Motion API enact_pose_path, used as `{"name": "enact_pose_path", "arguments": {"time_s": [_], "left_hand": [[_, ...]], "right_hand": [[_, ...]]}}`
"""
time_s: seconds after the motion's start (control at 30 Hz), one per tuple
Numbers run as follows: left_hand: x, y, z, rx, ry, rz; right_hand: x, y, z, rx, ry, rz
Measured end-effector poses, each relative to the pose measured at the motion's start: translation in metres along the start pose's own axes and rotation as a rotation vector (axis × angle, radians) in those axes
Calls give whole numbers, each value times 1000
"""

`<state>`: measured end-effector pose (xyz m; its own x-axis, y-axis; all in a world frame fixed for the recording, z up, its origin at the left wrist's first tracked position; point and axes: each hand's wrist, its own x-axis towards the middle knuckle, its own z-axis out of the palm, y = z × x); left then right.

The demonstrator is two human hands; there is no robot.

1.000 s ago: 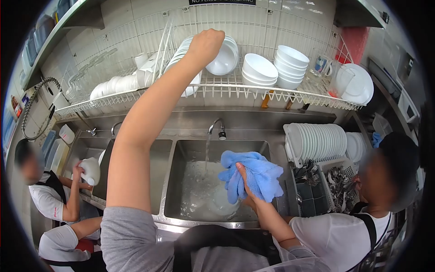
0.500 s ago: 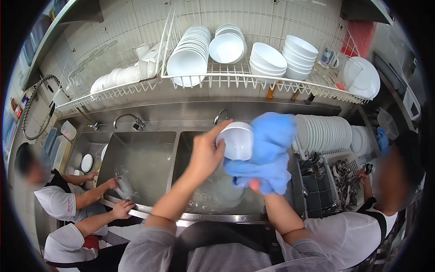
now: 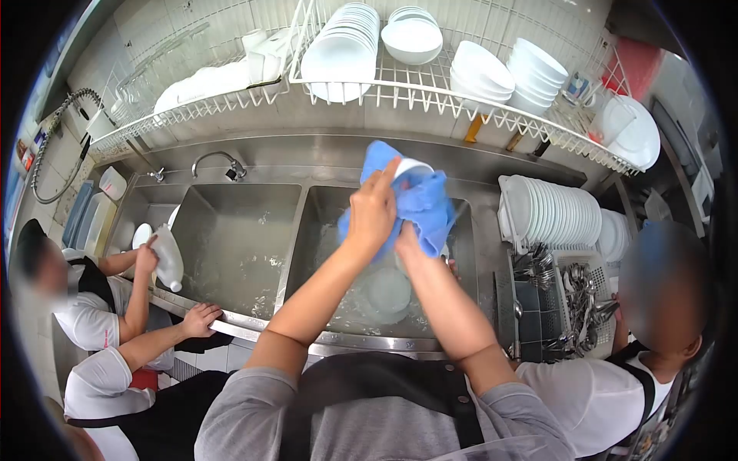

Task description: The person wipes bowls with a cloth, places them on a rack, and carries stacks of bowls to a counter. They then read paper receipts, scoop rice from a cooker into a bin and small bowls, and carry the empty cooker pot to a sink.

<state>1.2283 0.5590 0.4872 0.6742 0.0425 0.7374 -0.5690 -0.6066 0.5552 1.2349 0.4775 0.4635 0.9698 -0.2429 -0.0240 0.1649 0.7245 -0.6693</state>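
l. hand (image 3: 372, 211) grips white bowl (image 3: 413, 164); r. hand (image 3: 409, 238), just below, grips blue cloth (image 3: 430, 201). chg: bowl now sits partly within cloth, i.e. both hands bear on one item. ref. posns: sink (image 3: 369, 342) w/ submerged dish (image 3: 387, 292) below hands; upright plates (image 3: 553, 211) to r. of r. hand.

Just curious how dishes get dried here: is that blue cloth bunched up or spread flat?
Bunched up: the blue cloth falls in crumpled folds around the white bowl, between the left hand and right hand.
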Motion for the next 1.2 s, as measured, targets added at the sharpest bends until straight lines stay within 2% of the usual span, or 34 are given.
{"name": "enact_pose_path", "arguments": {"time_s": [0.03,0.07,0.13,0.17,0.2,0.23,0.3,0.4,0.43,0.5,0.57,0.63,0.67,0.73,0.87,0.9,0.97,1.0,1.07,1.1,1.13,1.2], "left_hand": [[-10,-10,10,37,98,98],[-15,-13,9,38,103,99],[-29,-19,0,-81,0,44],[-29,-15,-10,-98,-141,-26],[-27,-8,-15,-95,-138,-24],[-23,0,-18,-51,-129,41],[2,29,-29,-22,-82,150],[87,71,-44,-54,269,518],[119,90,-51,-123,259,512],[184,112,-48,-47,289,513],[250,107,-15,-114,17,351],[296,108,0,-134,-479,-28],[312,103,13,-135,-472,-24],[324,93,32,-61,-725,-340],[324,77,44,-99,-742,-323],[343,59,48,122,-662,-73],[353,51,29,584,-516,258],[354,43,28,586,-518,260],[350,27,29,655,-730,357],[345,19,31,640,-734,305],[341,19,27,644,-729,297],[332,21,24,331,-925,216]], "right_hand": [[-5,-3,-4,309,-26,176],[1,-2,-16,308,-32,177],[20,-1,-58,-1127,-462,-53],[17,-20,-65,-1400,-596,-280],[14,-38,-71,-1650,-675,-563],[-5,-55,-62,-1678,-606,-729],[-35,-87,-37,-1561,-433,-882],[-51,-114,-11,-1501,-318,-993],[-55,-119,-5,-1518,-325,-1000],[-63,-129,4,-1563,-351,-996],[-73,-137,8,-1576,-363,-988],[-80,-142,5,-1565,-344,-997],[-82,-137,-4,-1551,-325,-1001],[-80,-130,-19,-1550,-255,-1043],[-66,-122,-42,-1536,-161,-1114],[-65,-122,-44,-1529,-147,-1124],[-66,-123,-43,-1504,-74,-1154],[-67,-123,-41,-1495,-49,-1162],[-72,-127,-36,-1501,-136,-1070],[-73,-128,-34,-1502,-168,-1039],[-72,-126,-32,-1556,-161,-1096],[-71,-124,-30,-1607,-173,-1159]]}}
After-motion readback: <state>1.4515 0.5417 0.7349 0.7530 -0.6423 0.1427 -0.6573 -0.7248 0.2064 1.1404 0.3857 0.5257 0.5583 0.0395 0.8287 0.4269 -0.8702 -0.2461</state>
